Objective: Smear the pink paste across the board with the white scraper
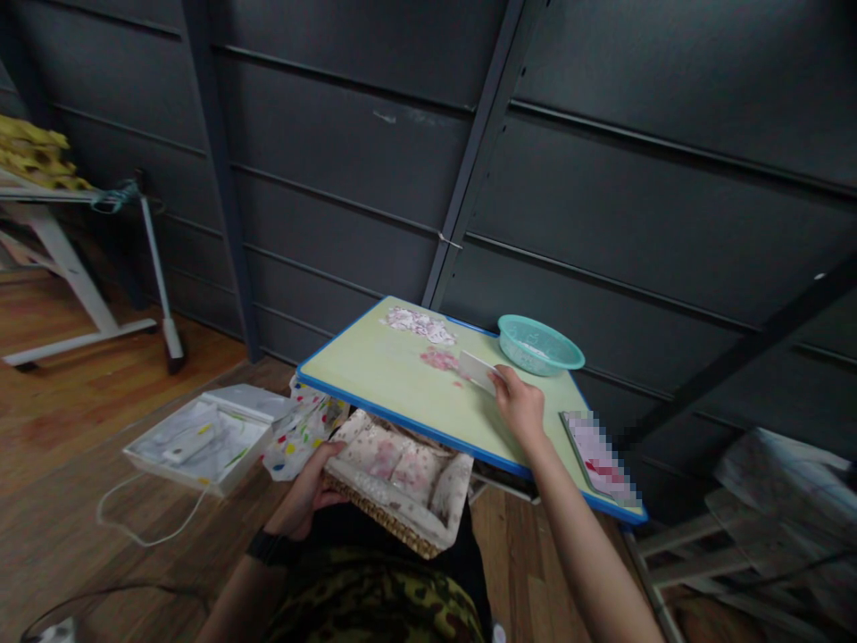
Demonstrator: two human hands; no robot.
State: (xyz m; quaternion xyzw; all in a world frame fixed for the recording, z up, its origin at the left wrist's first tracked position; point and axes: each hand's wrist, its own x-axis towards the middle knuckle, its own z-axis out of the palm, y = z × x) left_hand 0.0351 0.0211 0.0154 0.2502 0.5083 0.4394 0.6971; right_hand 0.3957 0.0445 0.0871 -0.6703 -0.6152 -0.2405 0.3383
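Observation:
My left hand [314,487] grips the left side of a cloth-lined wicker basket [395,518], held below the front edge of a small pale-yellow table [375,366] with a blue rim. Some small pinkish pieces lie in the basket. In my right hand [519,406] is a flat white card-like scraper [477,368], tilted over the tabletop. Just left of it is a small patch of pink pieces [440,359]. Farther back on the table spreads a larger pile of white and purplish pieces [419,323], too small to name.
A turquoise plastic basin [539,346] stands at the table's back right. Near the right edge lies a partly blurred flat object [599,460]. On the floor at left is an open white box [201,442] with a cord, beside a dotted plastic bag [304,429]. Dark panels rise behind.

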